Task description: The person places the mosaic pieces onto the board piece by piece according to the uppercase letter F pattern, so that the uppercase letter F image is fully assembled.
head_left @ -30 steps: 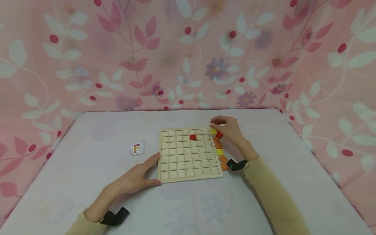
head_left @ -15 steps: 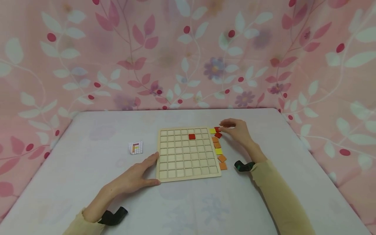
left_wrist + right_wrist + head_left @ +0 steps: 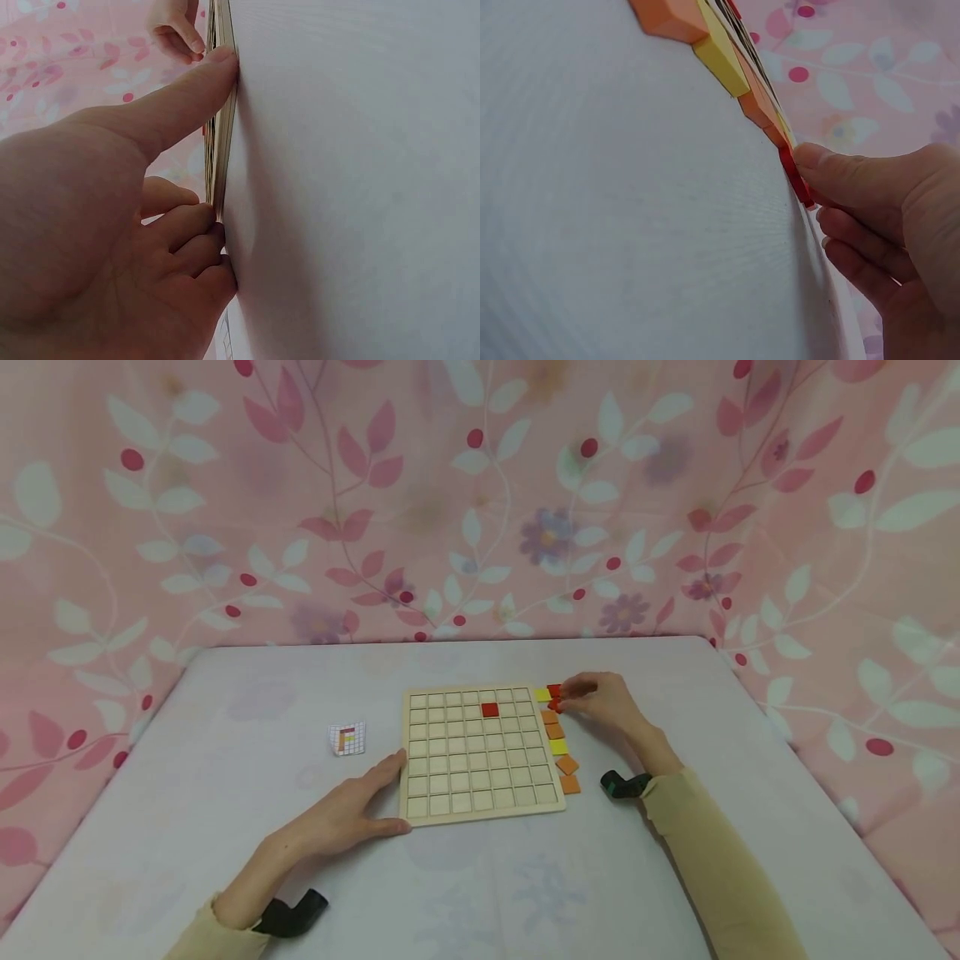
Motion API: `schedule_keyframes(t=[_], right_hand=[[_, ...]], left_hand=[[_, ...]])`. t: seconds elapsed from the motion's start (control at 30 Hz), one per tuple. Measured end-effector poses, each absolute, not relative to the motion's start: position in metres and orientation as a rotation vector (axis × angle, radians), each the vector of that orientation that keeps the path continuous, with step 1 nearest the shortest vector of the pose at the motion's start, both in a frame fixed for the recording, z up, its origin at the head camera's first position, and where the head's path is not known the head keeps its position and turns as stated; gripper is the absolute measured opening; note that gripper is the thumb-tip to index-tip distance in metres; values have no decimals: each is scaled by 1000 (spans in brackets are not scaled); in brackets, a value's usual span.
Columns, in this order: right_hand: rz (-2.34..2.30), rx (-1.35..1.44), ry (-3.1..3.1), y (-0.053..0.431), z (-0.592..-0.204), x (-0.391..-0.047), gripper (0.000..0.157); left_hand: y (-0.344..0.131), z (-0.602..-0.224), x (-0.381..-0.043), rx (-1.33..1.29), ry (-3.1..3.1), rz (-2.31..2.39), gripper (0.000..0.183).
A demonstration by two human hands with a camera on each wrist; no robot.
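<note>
A pale wooden board [image 3: 448, 819] with a grid of square cells lies on the table; one red tile [image 3: 490, 710] sits in a cell near its far side. My left hand [image 3: 337, 814] rests against the board's left edge, thumb at the near corner and fingers spread along the side. Beyond the board's right edge, my right hand [image 3: 606, 700] pinches a red tile [image 3: 793, 176] between thumb and forefinger, low at the table. Right beside it lie another red tile [image 3: 554, 690] and a yellow tile [image 3: 542, 695].
Orange tiles [image 3: 571, 785] and a yellow tile [image 3: 558, 747] line the board's right edge. A small paper card [image 3: 347, 739] with a coloured grid pattern lies left of the board. A floral curtain [image 3: 450, 510] stands behind the white table [image 3: 480, 893].
My right hand has moved right from the yellow tile at the board's far corner, then slightly nearer, onto the red tile. My left hand has stayed on the board's edge.
</note>
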State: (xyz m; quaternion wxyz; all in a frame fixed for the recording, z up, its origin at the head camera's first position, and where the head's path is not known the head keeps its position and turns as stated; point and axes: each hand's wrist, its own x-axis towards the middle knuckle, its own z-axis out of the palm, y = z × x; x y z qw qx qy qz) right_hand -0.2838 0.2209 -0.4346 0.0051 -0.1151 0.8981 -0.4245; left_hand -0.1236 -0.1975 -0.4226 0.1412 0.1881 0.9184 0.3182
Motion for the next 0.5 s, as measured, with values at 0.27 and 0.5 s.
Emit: schedule_keyframes(t=[0.27, 0.5], right_hand=[[-1275, -395, 2821, 222, -436, -282, 29], [-1249, -380, 2851, 219, -432, -281, 28]], left_hand=[[-197, -422, -124, 532, 2646, 919, 100], [-197, -421, -123, 538, 2649, 911, 100]])
